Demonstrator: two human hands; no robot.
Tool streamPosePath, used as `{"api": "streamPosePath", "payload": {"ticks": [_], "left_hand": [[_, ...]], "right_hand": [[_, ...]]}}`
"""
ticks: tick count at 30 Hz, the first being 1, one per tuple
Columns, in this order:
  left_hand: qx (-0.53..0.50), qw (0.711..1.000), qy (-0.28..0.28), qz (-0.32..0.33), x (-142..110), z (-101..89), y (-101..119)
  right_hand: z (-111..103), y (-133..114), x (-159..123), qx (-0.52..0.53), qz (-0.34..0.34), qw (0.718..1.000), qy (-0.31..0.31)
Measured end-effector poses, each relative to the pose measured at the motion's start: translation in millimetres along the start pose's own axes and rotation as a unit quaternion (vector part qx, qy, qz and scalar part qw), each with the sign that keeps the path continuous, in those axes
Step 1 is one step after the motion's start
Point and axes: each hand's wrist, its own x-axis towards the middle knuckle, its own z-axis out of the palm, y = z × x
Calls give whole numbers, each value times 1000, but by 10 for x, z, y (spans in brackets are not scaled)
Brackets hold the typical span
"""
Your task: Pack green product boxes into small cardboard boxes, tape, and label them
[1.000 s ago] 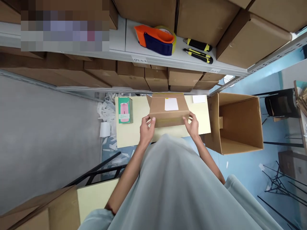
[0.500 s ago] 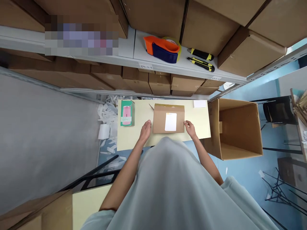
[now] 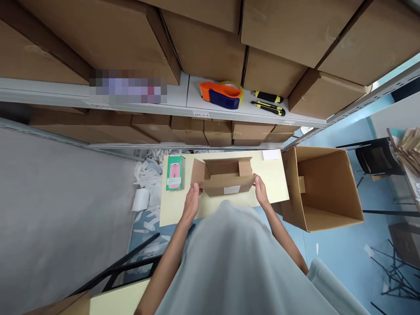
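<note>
A small cardboard box with a white label on its near side stands on the cream table. Its top is open, with flaps standing up and its inside showing. My left hand grips the near left corner by the flap, thumb up. At the near right corner, my right hand pinches the edge of the box. To the left of the box lies a green carton with a pink device pictured on it. A white paper lies at the table's back right.
Shelves of cardboard boxes rise behind the table. An orange and blue tape dispenser and two yellow-black cutters lie on one shelf. A large open carton stands right of the table. Paper scraps litter the left floor.
The box's top has been opened; its lid was down and its flaps now stand up. Both hands have closed on its near corners. The camera view has tilted upward.
</note>
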Motion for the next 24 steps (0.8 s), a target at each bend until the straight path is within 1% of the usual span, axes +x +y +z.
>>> {"api": "streamPosePath", "payload": {"ticks": [2,4,5,7,9,10,12,13,15,17,20,22,24], "left_hand": [[29,999,-7,-25,-89,-36,-95],[49,998,0,-30,-143,-50,-172],[55,998,7,-27,-153,-51,-195],[60,998,25,-23,-140,-50,-202],[62,996,64,-23,-100,-46,-157],[64,994,91,-18,-80,-44,-120],[85,987,135,18,-54,-39,-40],[109,983,140,50,-53,-35,-4],[173,971,113,118,-81,-17,43],[231,958,65,159,-144,23,46],[287,945,17,157,-290,126,-16],[315,939,11,140,-411,203,-71],[332,935,22,124,-544,263,-110]], "right_hand": [[-6,42,-95,6,24,1000,-17],[5,74,-144,-4,42,999,-33],[14,80,-149,-12,49,998,-29],[33,64,-119,-31,54,998,3],[41,6,-46,-56,40,997,24],[41,-36,-1,-76,23,997,20],[39,-139,92,-135,-18,990,-16],[42,-195,135,-171,-33,984,-39],[73,-305,199,-244,-41,966,-79],[147,-404,230,-310,-16,945,-106],[308,-518,212,-392,9,910,-136],[398,-561,169,-432,-7,889,-149],[437,-570,119,-458,-24,875,-156]]}}
